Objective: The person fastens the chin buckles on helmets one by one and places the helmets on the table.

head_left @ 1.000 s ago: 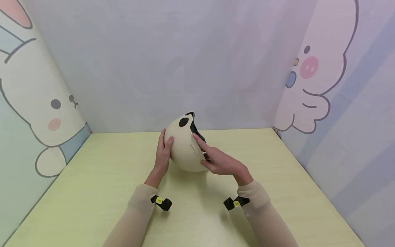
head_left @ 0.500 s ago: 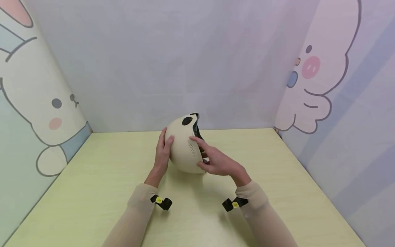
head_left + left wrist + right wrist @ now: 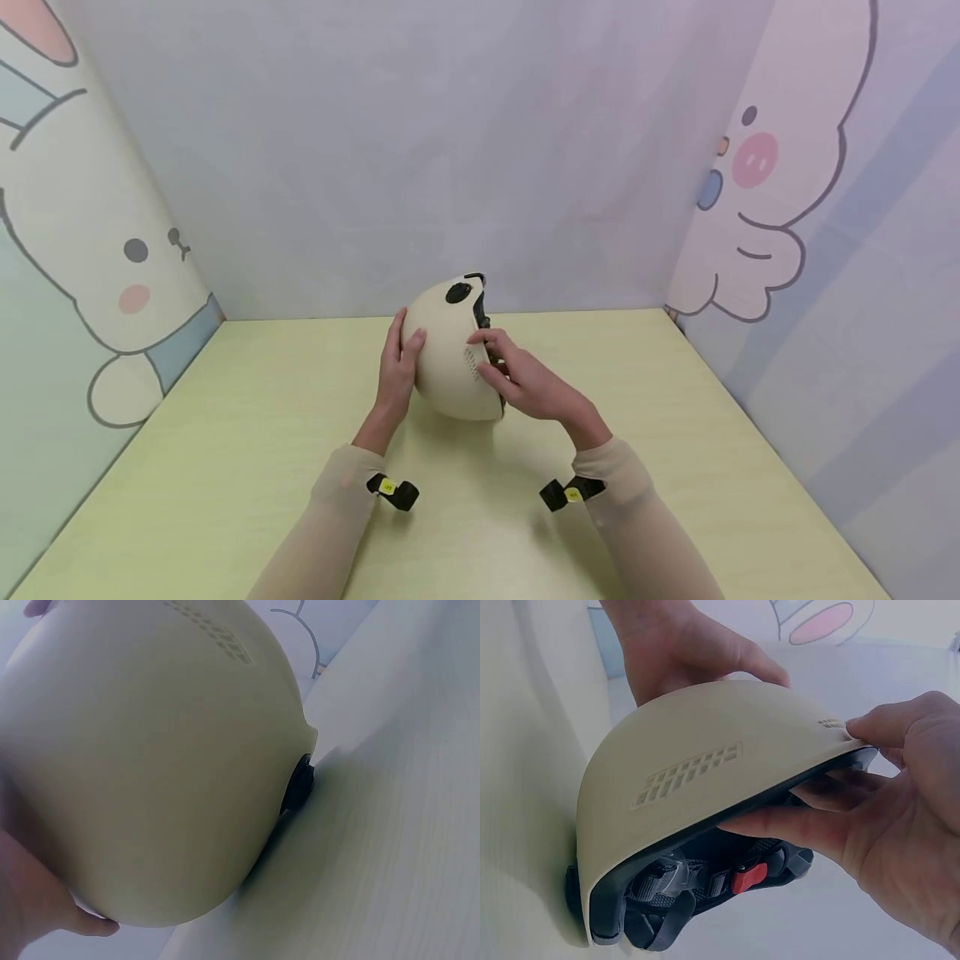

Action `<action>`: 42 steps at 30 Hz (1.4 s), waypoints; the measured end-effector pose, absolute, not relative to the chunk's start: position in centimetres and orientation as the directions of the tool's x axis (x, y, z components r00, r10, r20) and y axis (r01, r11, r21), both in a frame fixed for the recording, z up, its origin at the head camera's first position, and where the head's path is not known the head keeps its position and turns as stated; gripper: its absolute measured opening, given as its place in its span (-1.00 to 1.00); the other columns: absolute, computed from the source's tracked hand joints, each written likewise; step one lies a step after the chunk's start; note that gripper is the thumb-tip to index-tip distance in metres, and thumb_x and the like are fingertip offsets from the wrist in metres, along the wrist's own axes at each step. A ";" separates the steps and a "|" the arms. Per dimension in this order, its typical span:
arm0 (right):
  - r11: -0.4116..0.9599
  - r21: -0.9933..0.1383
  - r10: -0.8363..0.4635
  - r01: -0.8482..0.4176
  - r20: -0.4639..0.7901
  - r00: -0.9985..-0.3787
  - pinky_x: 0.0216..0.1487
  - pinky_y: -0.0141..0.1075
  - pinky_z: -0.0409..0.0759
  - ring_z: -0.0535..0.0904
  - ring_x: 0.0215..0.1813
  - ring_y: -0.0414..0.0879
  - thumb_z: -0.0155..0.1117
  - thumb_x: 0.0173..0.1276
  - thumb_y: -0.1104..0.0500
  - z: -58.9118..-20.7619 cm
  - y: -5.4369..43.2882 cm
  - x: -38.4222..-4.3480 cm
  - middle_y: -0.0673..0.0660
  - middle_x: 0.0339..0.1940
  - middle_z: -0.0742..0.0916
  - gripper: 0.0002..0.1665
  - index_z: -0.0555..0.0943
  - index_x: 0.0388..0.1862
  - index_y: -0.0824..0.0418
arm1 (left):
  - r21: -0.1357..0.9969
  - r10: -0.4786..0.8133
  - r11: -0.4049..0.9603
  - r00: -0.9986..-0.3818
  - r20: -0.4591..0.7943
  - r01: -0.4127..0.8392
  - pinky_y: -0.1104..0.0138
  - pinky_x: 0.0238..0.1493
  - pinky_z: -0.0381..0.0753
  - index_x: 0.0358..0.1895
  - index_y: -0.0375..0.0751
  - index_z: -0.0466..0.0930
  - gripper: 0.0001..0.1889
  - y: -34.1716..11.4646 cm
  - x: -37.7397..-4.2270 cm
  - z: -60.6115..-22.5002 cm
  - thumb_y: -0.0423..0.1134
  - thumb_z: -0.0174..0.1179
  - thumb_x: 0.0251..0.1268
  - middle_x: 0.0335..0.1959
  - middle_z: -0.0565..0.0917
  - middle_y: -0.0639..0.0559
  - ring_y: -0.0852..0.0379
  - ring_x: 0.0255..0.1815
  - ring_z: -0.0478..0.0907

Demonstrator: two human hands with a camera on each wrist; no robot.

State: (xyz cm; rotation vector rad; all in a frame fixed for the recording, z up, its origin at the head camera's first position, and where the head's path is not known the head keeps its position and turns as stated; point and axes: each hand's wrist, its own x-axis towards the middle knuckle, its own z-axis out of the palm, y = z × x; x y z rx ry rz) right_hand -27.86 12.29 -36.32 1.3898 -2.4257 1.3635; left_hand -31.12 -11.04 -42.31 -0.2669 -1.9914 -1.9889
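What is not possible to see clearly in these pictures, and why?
Head view: most of the inside of the helmet, hidden by its own outside.
Head view: marks on the yellow labels, too small.
Left wrist view: much of the left grip, cut off by the left edge.
Right wrist view: part of the right grip, cut off by the right edge.

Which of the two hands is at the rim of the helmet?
The right hand, with some fingers inside the rim of the cream helmet; the left hand holds its rounded outside, away from that rim.
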 end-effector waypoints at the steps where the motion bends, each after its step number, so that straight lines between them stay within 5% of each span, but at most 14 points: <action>1: 0.218 -0.669 -0.683 -0.710 0.415 -0.601 0.05 -0.11 0.61 0.59 0.12 0.01 -0.02 0.61 0.27 -36.3 12.4 -27.9 0.26 0.16 0.57 -0.59 0.20 0.35 0.20 | 0.937 -0.084 0.016 -0.933 0.350 0.350 -0.05 0.46 0.14 0.62 0.00 -0.01 -0.30 -11.0 -31.1 -42.4 -0.01 0.00 0.52 0.60 0.06 0.00 0.04 0.56 0.03; 11: 0.235 -0.703 -0.680 -0.672 0.376 -0.630 0.04 -0.12 0.58 0.55 0.16 0.02 -0.07 0.63 0.26 -35.9 13.4 -28.1 0.32 0.28 0.49 -0.61 0.16 0.33 0.16 | 0.936 -0.005 0.044 -0.936 0.351 0.350 0.00 0.52 -0.04 0.65 0.07 -0.14 -0.31 -11.1 -31.2 -42.7 -0.02 -0.12 0.56 0.63 -0.07 0.14 0.14 0.60 -0.13; 18: 0.213 -0.750 -0.675 -0.626 0.350 -0.649 -0.19 -0.19 0.55 0.48 -0.24 0.01 -0.09 0.63 0.27 -36.0 14.1 -28.6 0.32 0.15 0.51 -0.60 0.12 0.34 0.15 | 0.953 0.061 -0.006 -0.952 0.301 0.302 0.02 0.54 -0.20 0.64 0.11 -0.34 -0.27 -11.1 -31.6 -42.9 0.07 -0.22 0.58 0.64 -0.24 0.19 0.18 0.61 -0.28; 22: 0.188 -0.774 -0.679 -0.605 0.342 -0.649 -0.19 -0.19 0.58 0.51 -0.11 0.09 -0.10 0.64 0.26 -36.2 14.2 -28.7 0.33 0.20 0.49 -0.60 0.11 0.34 0.14 | 0.980 0.064 -0.035 -0.978 0.200 0.198 -0.14 0.48 -0.06 0.64 0.13 -0.36 -0.19 -10.9 -31.5 -43.3 0.23 -0.18 0.53 0.64 -0.23 0.05 0.00 0.61 -0.17; 27: 0.179 -0.785 -0.679 -0.593 0.337 -0.652 -0.17 -0.19 0.60 0.52 -0.08 0.10 -0.11 0.64 0.27 -36.2 14.1 -28.7 0.32 0.21 0.48 -0.60 0.11 0.34 0.14 | 0.987 0.089 -0.136 -0.992 0.093 0.081 -0.35 0.26 0.22 0.62 0.19 -0.23 -0.18 -10.7 -31.4 -43.4 0.33 -0.12 0.44 0.55 0.02 -0.10 -0.24 0.46 0.15; 33: 0.195 -0.775 -0.675 -0.601 0.338 -0.656 -0.13 -0.16 0.63 0.55 0.04 0.10 -0.12 0.64 0.26 -36.1 14.2 -28.5 0.35 0.26 0.46 -0.54 0.07 0.42 0.14 | 0.979 0.096 -0.188 -0.990 0.101 0.081 -0.43 0.17 0.22 0.60 0.27 -0.13 -0.23 -10.7 -31.5 -43.5 0.31 -0.08 0.43 0.52 0.08 -0.07 -0.25 0.45 0.12; 39: 0.236 -0.736 -0.649 -0.634 0.366 -0.667 0.11 -0.04 0.58 0.39 0.40 0.14 -0.10 0.64 0.26 -36.2 14.5 -28.7 0.20 0.59 0.17 -0.27 -0.09 0.66 0.07 | 0.987 0.083 -0.125 -0.990 0.116 0.105 -0.37 0.19 0.29 0.61 0.28 -0.14 -0.23 -10.8 -31.3 -43.3 0.28 -0.08 0.45 0.54 0.08 -0.06 -0.21 0.45 0.16; 42: 0.260 -0.698 -0.629 -0.667 0.402 -0.666 0.10 -0.04 0.58 0.42 0.38 0.15 -0.08 0.62 0.30 -36.2 14.5 -28.7 0.22 0.61 0.15 -0.23 -0.11 0.67 0.14 | 0.988 0.082 -0.110 -0.990 0.118 0.109 -0.36 0.20 0.30 0.61 0.27 -0.16 -0.22 -10.8 -31.2 -43.2 0.28 -0.07 0.44 0.55 0.06 -0.07 -0.21 0.45 0.17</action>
